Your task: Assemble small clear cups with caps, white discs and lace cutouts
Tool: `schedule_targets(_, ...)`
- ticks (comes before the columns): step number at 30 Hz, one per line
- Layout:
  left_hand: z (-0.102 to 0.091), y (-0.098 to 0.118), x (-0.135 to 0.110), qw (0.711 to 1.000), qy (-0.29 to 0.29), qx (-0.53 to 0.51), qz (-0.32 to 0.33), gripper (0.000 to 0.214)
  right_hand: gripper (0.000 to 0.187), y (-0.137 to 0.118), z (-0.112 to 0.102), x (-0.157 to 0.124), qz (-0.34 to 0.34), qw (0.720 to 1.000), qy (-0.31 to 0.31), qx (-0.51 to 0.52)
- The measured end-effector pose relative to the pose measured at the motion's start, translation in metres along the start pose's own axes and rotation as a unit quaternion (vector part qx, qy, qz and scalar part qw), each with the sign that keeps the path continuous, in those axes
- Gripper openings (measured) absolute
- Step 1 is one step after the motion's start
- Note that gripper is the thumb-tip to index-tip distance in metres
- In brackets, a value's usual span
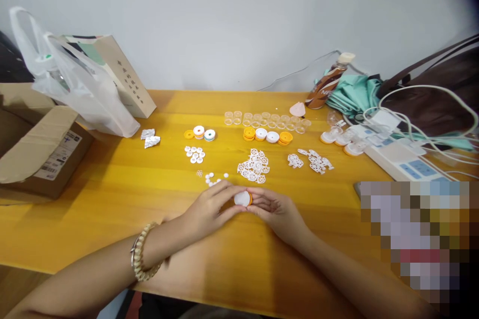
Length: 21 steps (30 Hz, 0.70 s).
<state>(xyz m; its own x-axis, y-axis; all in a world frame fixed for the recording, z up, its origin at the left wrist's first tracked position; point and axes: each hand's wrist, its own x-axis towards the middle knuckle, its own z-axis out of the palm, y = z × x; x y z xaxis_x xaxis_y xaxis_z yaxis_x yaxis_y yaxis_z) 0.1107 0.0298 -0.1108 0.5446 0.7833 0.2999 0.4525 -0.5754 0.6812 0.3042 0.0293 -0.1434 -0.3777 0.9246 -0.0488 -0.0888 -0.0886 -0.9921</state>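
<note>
Between the fingertips of both hands is a small round cap (242, 199), white on its face with an orange rim. My left hand (213, 204) pinches its left side, thumb below and fingers above. On the other side my right hand (279, 212) grips the orange edge. Just beyond the hands lie small white round pieces (211, 175) and a heap of white openwork discs (254, 165). Farther back sit orange and white caps (261, 134) and a row of clear plastic cups (265, 119). White discs (194, 154) are grouped to the left.
A cardboard box (63, 159), a white plastic bag (86, 89) and a paper bag (125, 79) stand left. At right are a bottle (327, 82), a power strip (396, 154) with cables, a green cloth bundle (354, 94) and a dark bag (437, 79). Foil pieces (151, 140) lie left of centre.
</note>
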Motion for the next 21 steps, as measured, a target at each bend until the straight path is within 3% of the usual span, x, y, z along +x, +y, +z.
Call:
schedule_targets(15,0.003,-0.003,-0.002,1.0,0.012,-0.002,-0.002,0.032,0.026,-0.012,0.006,-0.005,0.011,1.0,0.016,0.014)
schedule_targets(21,0.002,-0.003,-0.003,0.998,0.008,0.027,0.048,0.027,0.021,-0.011,0.005,-0.006,0.019,1.0,0.008,0.002)
